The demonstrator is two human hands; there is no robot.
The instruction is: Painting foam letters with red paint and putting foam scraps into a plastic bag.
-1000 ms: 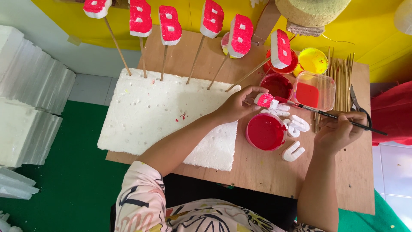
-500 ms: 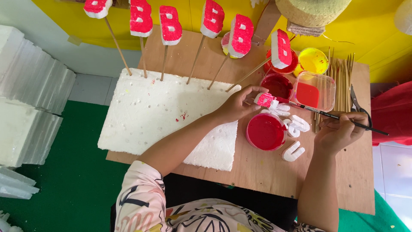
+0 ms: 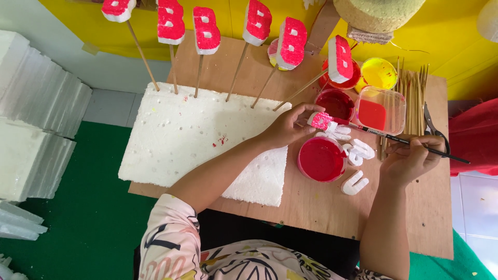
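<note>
My left hand (image 3: 284, 126) pinches a small foam letter (image 3: 320, 121) between thumb and fingertips, holding it just above the open tub of red paint (image 3: 321, 158) at the middle of the plywood table (image 3: 415, 218). The letter's upper face is wet red; its sides show white. I judge it very light, rigid yet crumbly, easily dented, so I grip the unpainted edges and keep pressure low; the wet face would smear and slip under a finger. My right hand (image 3: 410, 158) is closed around a thin dark paintbrush (image 3: 394, 137), fingers pressed together on the handle, bristle end touching the letter. Unpainted white foam letters (image 3: 357, 150) lie beside the tub, one more (image 3: 354, 183) nearer me. To the left lies a white foam slab (image 3: 192, 140), granular, pitted with holes and flecked red, into which bamboo skewers are stuck, each carrying a painted red letter (image 3: 206, 30). Further back stand a clear rectangular tub of red paint (image 3: 381, 110), a round dark-red pot (image 3: 336, 102) and a yellow pot (image 3: 378, 73). Loose skewers (image 3: 412, 96) and scissors (image 3: 433, 127) lie at the right. Stacked foam sheets (image 3: 36, 114) stand on the floor at the left.
</note>
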